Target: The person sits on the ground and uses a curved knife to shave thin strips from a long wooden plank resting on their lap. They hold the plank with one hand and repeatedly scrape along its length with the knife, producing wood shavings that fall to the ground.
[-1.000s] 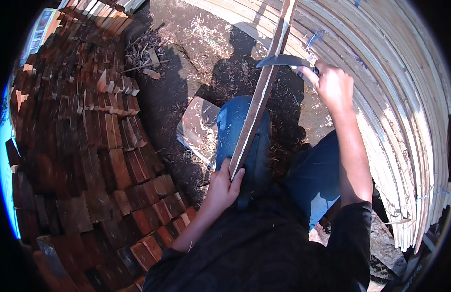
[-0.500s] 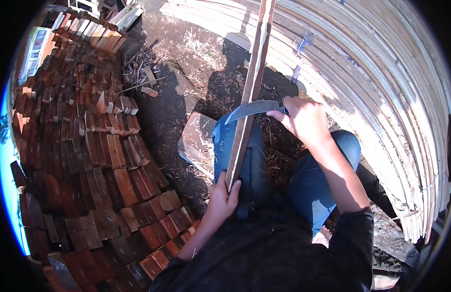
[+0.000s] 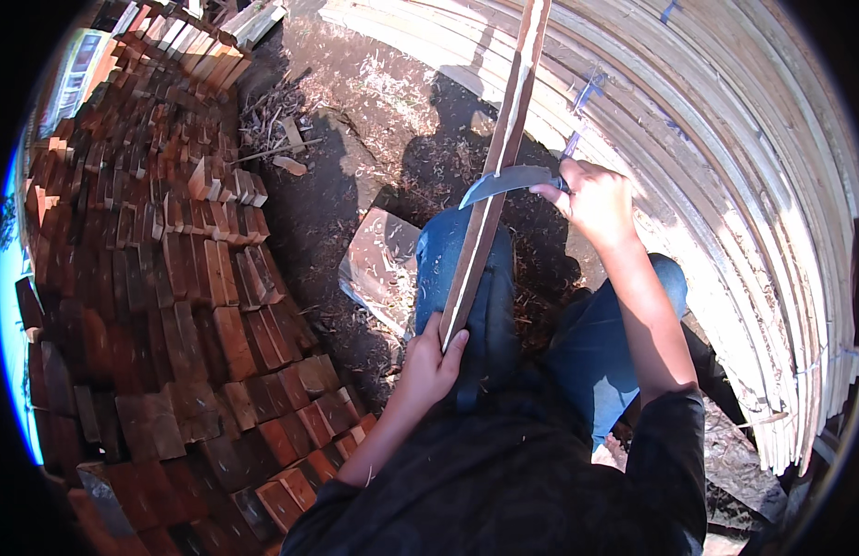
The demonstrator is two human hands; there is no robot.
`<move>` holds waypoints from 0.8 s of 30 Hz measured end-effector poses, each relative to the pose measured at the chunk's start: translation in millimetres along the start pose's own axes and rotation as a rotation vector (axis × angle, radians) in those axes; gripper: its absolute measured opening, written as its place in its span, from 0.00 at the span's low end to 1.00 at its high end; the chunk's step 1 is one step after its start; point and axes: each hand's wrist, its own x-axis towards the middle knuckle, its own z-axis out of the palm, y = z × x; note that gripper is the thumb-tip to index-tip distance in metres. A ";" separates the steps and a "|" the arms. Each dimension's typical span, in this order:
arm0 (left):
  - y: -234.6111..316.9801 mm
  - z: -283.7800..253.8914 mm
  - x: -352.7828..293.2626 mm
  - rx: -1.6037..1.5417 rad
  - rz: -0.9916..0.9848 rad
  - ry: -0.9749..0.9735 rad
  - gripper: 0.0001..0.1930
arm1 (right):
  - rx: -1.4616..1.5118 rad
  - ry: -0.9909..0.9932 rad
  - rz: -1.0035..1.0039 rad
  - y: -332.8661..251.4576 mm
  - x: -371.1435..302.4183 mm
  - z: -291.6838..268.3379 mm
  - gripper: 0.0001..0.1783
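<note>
My left hand (image 3: 429, 367) is wrapped round the near end of a long wooden strip (image 3: 482, 232), which has brown faces and a pale edge. The strip slants up and away past my left knee to the top of the picture. Higher along it, my right hand (image 3: 596, 202) grips a curved knife (image 3: 511, 182) with a broad grey blade. That blade lies across the strip, its tip pointing left beyond the far side. Most of the knife's handle is hidden in my fist. Both legs, in blue jeans (image 3: 464, 278), are bent under the strip.
Rows of stacked reddish-brown wood blocks (image 3: 184, 343) fill the left side. Long pale wooden strips (image 3: 726, 157) lie bundled along the right, with blue ties. A flat board (image 3: 383, 259) rests on the ground by my left knee. Shavings and offcuts (image 3: 281, 139) litter the dirt ahead.
My right hand and the knife have moved a little farther up the strip, away from my left hand. The left hand keeps its grip. The whole view has shifted slightly.
</note>
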 end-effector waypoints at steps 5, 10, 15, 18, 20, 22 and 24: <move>2.5 -1.4 1.9 0.023 0.033 -0.004 0.12 | 0.077 -0.119 0.120 -30.2 -21.9 -16.6 0.28; 1.9 0.4 0.4 -0.013 0.030 0.022 0.12 | 0.095 -0.128 -0.068 -50.9 -16.1 -22.6 0.28; -1.8 1.8 4.6 0.016 0.033 -0.005 0.13 | -0.014 -0.102 -0.023 -5.1 13.0 -6.5 0.27; 2.9 1.5 2.1 0.006 0.025 -0.004 0.14 | 0.010 -0.049 -0.068 -1.9 8.4 3.9 0.27; 7.3 1.2 4.0 0.000 0.020 -0.027 0.14 | -0.037 -0.080 -0.082 11.7 11.1 0.2 0.28; 1.6 1.1 -0.4 -0.017 -0.011 -0.039 0.14 | -0.112 -0.160 -0.021 20.4 19.2 -8.2 0.29; -1.7 1.2 0.4 -0.001 0.020 -0.023 0.14 | -0.309 -0.142 0.159 57.6 40.3 -30.0 0.33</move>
